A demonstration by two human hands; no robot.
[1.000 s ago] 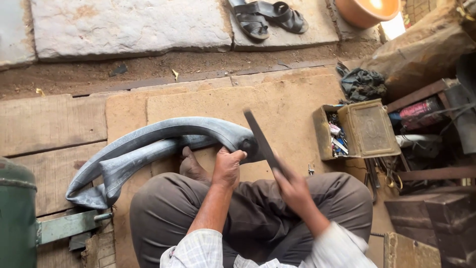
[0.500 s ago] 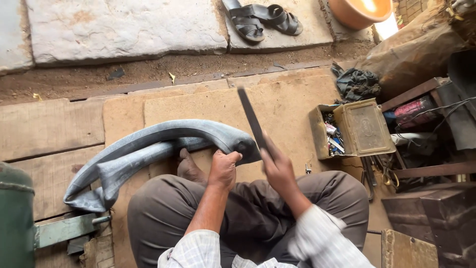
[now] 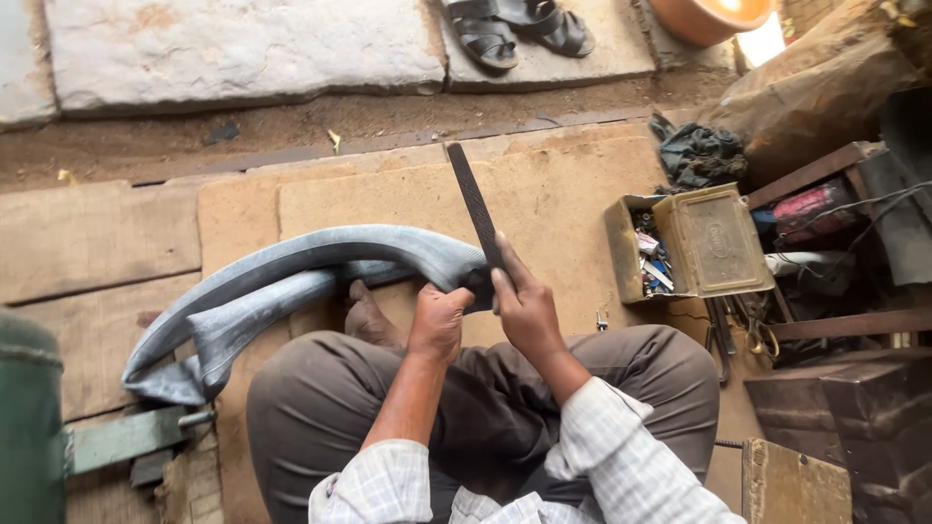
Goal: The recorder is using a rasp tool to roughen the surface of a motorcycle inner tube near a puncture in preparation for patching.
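I'm sitting cross-legged on the boards (image 3: pixel 544 194), tube (image 3: pixel 320 257) across my lap, its free end curling off to my left onto the floor. Left hand (image 3: pixel 439 320) is a closed fist clamping the tube near its folded end; fingers wrapped under, so I can't see the tips. Right hand (image 3: pixel 524 311) grips the file (image 3: pixel 476 209) low on its shank, fingers curled tight round it, index laid along the edge. File points away from me, tilted slightly left, lower end touching the tube just beside my left fist.

To do this well, I judge:
- keep the rubber taut over the knee so it doesn't bunch under the file
- flat strokes, light pressure; thin rubber tears easily
- left thumb stays off the stroke line
- roughen one small patch only, evenly

Tin box (image 3: pixel 694 247) of bits sits open to my right, well apart. Sandals (image 3: pixel 515 27) up by the stone.
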